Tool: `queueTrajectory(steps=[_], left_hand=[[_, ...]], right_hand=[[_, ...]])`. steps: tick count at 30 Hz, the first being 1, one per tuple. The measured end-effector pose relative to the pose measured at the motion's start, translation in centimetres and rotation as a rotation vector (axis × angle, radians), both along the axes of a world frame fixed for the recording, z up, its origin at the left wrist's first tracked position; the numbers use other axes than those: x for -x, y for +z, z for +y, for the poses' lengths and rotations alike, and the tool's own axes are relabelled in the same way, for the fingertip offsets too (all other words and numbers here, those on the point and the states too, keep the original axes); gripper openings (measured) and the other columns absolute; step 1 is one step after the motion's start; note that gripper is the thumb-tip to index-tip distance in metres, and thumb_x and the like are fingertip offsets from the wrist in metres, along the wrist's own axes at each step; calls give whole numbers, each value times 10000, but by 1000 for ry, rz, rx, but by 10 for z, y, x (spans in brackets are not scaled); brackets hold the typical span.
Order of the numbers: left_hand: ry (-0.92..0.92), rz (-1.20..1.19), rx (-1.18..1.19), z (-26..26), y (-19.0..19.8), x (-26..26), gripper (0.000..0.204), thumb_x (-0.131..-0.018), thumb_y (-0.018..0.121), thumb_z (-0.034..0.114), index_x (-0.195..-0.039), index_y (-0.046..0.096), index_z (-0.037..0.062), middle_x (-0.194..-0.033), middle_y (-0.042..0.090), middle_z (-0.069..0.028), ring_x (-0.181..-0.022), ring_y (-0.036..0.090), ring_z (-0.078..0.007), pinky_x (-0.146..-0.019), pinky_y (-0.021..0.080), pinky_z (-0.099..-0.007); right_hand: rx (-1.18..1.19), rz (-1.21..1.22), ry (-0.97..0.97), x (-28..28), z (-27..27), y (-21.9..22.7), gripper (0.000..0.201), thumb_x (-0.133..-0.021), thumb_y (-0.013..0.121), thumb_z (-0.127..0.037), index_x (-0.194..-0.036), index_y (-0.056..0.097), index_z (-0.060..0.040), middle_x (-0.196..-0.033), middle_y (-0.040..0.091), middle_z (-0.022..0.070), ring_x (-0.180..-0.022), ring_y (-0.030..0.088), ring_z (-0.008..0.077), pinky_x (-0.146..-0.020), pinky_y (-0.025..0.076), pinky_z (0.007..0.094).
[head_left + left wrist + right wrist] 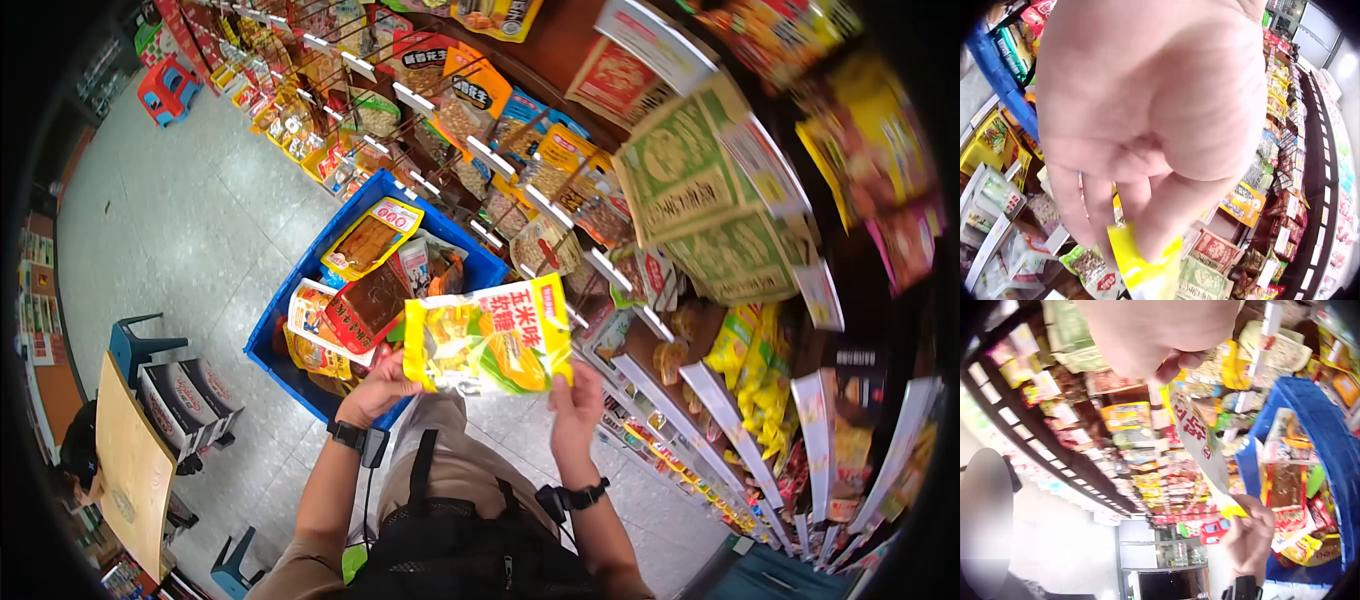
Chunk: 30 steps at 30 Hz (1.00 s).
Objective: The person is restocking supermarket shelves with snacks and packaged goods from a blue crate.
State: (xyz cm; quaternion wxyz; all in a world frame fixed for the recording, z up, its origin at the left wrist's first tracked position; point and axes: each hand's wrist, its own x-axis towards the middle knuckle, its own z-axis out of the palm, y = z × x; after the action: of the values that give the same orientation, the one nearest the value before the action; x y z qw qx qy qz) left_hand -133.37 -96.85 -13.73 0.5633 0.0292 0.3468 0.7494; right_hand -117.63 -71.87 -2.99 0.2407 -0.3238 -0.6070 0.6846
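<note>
A yellow and white snack bag (pixel 488 340) with red lettering is held up flat between both hands. The left hand (pixel 381 392) pinches its lower left corner, and the right hand (pixel 577 408) pinches the lower right corner. In the left wrist view, the left hand (pixel 1154 125) has its thumb on the bag's yellow edge (pixel 1124 250). The right wrist view shows the bag (pixel 1197 437) nearly edge-on, from the right hand (pixel 1163 337) to the left hand (pixel 1250 540). Behind the bag is a blue basket (pixel 270 322) filled with several packaged snacks.
Shelves and hooks of packaged snacks run along the right, with green-printed cartons (pixel 690 170) at the upper right. At the left are a wooden table (pixel 135 450), a dark stool (pixel 140 343) and stacked boxes (pixel 190 400). A red and blue stool (pixel 168 92) stands farther back.
</note>
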Motion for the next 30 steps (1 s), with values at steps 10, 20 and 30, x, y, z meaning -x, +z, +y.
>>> queueTrajectory(steps=[10,20,30], left_hand=[[98,-312,-128,15,88,-168,718,-906,598,-22,-1530,287,144,-1505,422,-91,-1390,406,-270,-1129,338,-466],[182,-74,32,-174,115,-168,805,-788,686,-116,-1487,344,90,-1455,483,-64,-1347,453,-209,-1133,350,-402],[495,43,65,-481,102,-44,482,-880,670,117,-1321,503,20,-1326,591,-104,-1232,543,-188,-1054,397,-342]], right_hand=[[218,232,46,-169,-60,83,618,-908,664,-95,-1443,355,-68,-1040,637,40,-763,555,84,-694,477,236],[194,43,318,-137,-212,46,455,-924,653,-111,-1344,517,-1,-1297,598,102,-1184,563,189,-1011,442,350],[23,-86,714,72,-448,37,289,-929,682,-105,-1183,632,25,-1090,700,76,-982,647,149,-863,509,296]])
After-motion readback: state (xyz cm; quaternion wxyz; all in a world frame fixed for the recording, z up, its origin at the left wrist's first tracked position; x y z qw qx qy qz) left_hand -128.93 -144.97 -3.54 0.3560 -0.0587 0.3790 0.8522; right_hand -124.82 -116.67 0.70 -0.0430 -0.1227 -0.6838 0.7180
